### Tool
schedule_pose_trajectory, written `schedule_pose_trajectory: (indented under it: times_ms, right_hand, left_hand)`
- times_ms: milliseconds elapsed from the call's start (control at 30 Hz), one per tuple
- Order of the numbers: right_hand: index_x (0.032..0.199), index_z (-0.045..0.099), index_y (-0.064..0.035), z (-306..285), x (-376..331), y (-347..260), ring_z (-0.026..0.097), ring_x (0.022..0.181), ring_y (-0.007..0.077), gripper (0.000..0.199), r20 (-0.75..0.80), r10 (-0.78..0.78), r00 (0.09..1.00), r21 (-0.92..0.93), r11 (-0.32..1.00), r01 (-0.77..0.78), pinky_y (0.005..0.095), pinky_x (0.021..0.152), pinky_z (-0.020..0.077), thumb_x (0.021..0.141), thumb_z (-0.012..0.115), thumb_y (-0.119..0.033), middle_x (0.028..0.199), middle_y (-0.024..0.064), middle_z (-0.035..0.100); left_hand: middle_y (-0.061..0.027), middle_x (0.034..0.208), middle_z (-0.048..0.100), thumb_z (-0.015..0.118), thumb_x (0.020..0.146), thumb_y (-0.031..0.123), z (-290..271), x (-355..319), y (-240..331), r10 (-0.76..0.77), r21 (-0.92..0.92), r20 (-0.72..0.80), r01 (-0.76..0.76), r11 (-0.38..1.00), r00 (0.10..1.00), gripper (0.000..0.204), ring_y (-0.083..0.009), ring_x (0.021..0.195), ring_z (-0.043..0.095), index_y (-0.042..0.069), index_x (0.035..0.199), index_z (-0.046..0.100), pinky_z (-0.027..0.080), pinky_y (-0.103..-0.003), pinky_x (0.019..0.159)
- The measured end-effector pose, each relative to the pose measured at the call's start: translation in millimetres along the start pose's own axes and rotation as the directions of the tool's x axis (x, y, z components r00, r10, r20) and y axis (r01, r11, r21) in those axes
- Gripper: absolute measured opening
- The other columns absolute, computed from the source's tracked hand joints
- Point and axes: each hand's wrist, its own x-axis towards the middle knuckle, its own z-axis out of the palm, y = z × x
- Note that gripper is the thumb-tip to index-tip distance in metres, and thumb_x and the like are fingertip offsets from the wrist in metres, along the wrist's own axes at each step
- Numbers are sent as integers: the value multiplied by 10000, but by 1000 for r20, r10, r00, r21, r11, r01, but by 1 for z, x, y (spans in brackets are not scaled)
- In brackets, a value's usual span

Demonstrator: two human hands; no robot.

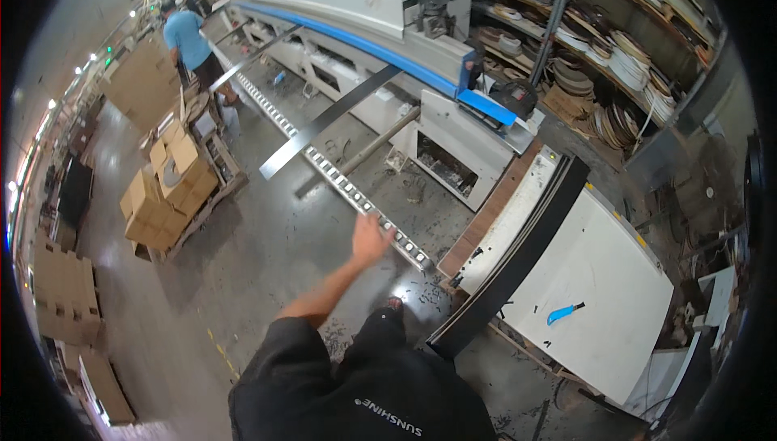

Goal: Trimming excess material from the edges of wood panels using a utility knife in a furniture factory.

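Note:
My left hand (371,240) reaches forward over the near end of a long metal roller rail (354,193), its thumb apart from its fingers. It is slightly blurred, and I see nothing held in it; whether it touches the rail I cannot tell. My right hand is out of sight. To my right, a bundle of long black strips (518,267) lies along the left side of a white tabletop (603,267). A blue-handled knife (560,314) rests on that tabletop among small black scraps.
A long grey-and-white machine (324,40) with a blue rail runs ahead. A flat metal bar (328,124) crosses the roller rail. Cardboard boxes (174,182) stand on a pallet at left. A person in a blue shirt (188,36) is far left. Shelves (599,44) hold coiled strips.

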Motion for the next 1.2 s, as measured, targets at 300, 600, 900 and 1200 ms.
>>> schedule_pose_trajectory:
  times_ms: [300,600,900,1200]
  right_hand:
    - [1229,624,-38,44,-65,-15,674,863,353,374,80,157,984,150,974,-168,467,728,535,1036,621,-358,1009,212,669]
    - [1125,704,-64,22,-74,-198,641,899,132,262,10,435,900,801,535,-268,316,834,522,992,758,-283,947,12,672]
    - [1261,691,-26,47,-95,-186,685,911,203,466,62,461,885,684,627,-374,360,779,538,1002,707,-413,1098,85,724]
    - [1247,703,14,84,-97,-104,751,951,240,353,45,429,902,630,689,-359,405,784,599,1067,588,-266,1203,131,712]
  left_hand:
    - [-310,1532,519,800,764,745,-125,231,-207,-115,513,-84,142,847,990,1159,-471,1441,461,-92,1498,481,323,-538,1233]
    - [-276,1295,613,939,695,391,-116,199,-255,-107,316,39,90,945,993,946,-454,1284,564,-38,1429,525,469,-511,1079]
    - [-286,1294,609,925,690,331,-107,154,-213,-55,106,118,42,993,992,926,-457,1221,595,-74,1413,511,481,-502,1054]
    - [-303,1375,572,912,717,405,-90,103,-168,-54,123,178,32,992,983,979,-468,1294,563,-66,1447,459,470,-495,1091]
